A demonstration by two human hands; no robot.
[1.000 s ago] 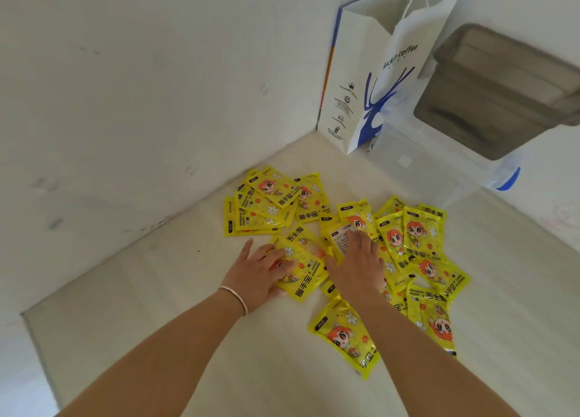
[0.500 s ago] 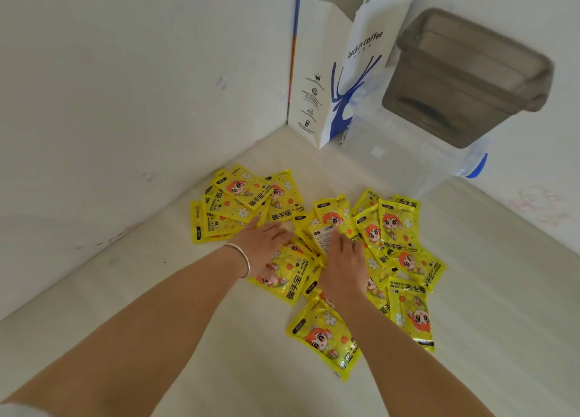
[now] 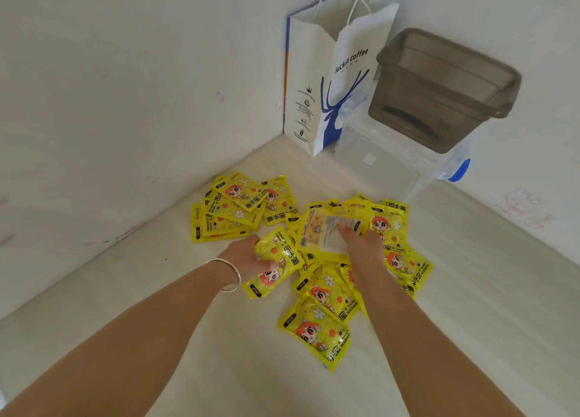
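**Both hands on packets in the yellow heap**

From my seat at the far end I see the left hand (image 3: 246, 255) clamped on a yellow foil hand-warmer packet with a red-haired cartoon figure (image 3: 277, 267). Its fingers curl round the packet's left edge. The packet sits tilted at the near left edge of the heap, on the pale wood-grain surface (image 3: 157, 338). A thin silver bangle (image 3: 233, 275) circles that wrist.

The right hand (image 3: 361, 248) pinches a second yellow packet turned back side up (image 3: 323, 231) (its pale label panel with small print faces me). The thumb presses on the label, and the fingers are hidden beneath. This packet lies over the middle of the heap, just beside the first.

Around them the other yellow packets (image 3: 317, 328) are strewn and overlapping. A fanned stack of packets (image 3: 229, 211) lies nearer the white wall (image 3: 110, 102) on the left.

In the corner stands a white paper carrier bag with a blue deer print (image 3: 317, 102). Just beside it, to the right, is a clear plastic box with a blue latch (image 3: 392, 165), and a smoky grey plastic tub (image 3: 439, 87) rests on top of that.
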